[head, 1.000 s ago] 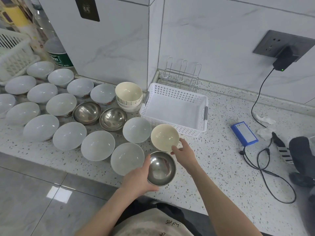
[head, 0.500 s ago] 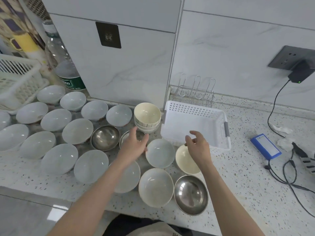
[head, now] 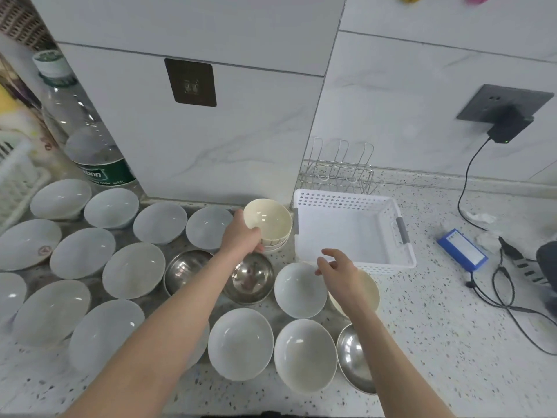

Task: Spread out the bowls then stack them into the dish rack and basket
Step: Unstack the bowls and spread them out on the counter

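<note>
Speckled tabletop [head: 437, 342] meets marble wall; white, cream and steel bowls [head: 134, 270] spread over its left half. Left hand [head: 241, 238] grips the cream stack [head: 268, 224] near the back edge, just beside the white basket [head: 352, 236]. Wire dish rack [head: 343, 171] stands behind. Right hand [head: 340, 271] hovers relaxed, holding nothing.

Left hand [head: 241, 236]: bare forearm stretched forward, fingers curled round the near side of a stacked cream round bowl [head: 268, 220]. Right hand [head: 339, 268]: forearm extended, palm down, fingers loosely bent, holding nothing.
</note>
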A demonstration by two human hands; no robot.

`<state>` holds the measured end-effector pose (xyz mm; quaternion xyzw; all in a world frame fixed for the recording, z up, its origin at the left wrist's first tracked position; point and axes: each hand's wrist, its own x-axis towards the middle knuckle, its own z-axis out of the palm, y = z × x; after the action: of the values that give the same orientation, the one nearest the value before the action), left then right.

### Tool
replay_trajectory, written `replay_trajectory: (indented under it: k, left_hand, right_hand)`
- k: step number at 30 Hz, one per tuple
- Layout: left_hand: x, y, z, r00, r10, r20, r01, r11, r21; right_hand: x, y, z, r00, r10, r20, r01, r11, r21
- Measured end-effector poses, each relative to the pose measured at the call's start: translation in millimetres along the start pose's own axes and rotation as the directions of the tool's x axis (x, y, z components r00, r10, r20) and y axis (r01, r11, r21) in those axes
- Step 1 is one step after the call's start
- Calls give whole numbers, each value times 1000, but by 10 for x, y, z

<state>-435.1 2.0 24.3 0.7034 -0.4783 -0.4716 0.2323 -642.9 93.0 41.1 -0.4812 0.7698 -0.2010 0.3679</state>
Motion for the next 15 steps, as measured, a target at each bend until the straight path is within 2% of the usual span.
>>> replay_trajectory:
  k: [6,10,15]
  left_hand:
    - [-17,-49,-111,997,16,79,1,978,-207]
    - [-83,-121,-297,996,17,92,17,938,-347]
    - [-204,-314,-596,999,-13,42,32,860,-510]
  right_hand:
    - [65,-47,206,999,39,10,-40,982,186]
    - [135,-183,368,999,28,32,-34,980,194]
    - [237,-488,604,998,18,56,-27,984,177]
